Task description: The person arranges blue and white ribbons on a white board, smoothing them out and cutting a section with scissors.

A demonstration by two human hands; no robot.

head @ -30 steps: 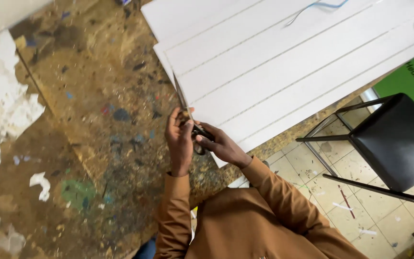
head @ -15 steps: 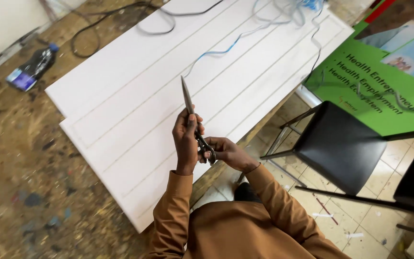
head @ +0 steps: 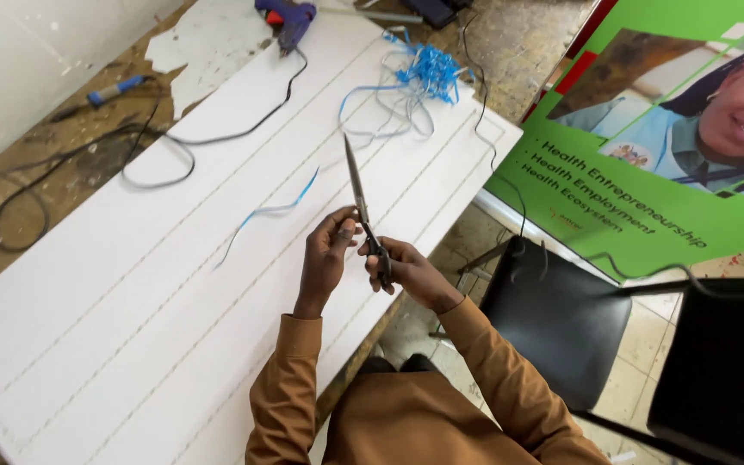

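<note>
A pair of long scissors (head: 356,185) with black handles points up and away from me, blades closed, above a big white board (head: 165,284). My right hand (head: 406,271) grips the black handles. My left hand (head: 327,258) pinches the scissors near the pivot, just above the handles. Both arms wear brown sleeves. A thin blue strip (head: 273,209) lies on the board just left of my hands.
A tangle of blue strips (head: 424,73) lies at the board's far end, by a blue glue gun (head: 290,17) with a black cable (head: 174,146). Two black chairs (head: 561,314) stand at the right under a green poster (head: 639,172). The paint-stained table shows at left.
The view has swung along the board to its far end, bringing in the glue gun and blue strips. My hands stay on the scissors, now held with the blades raised.
</note>
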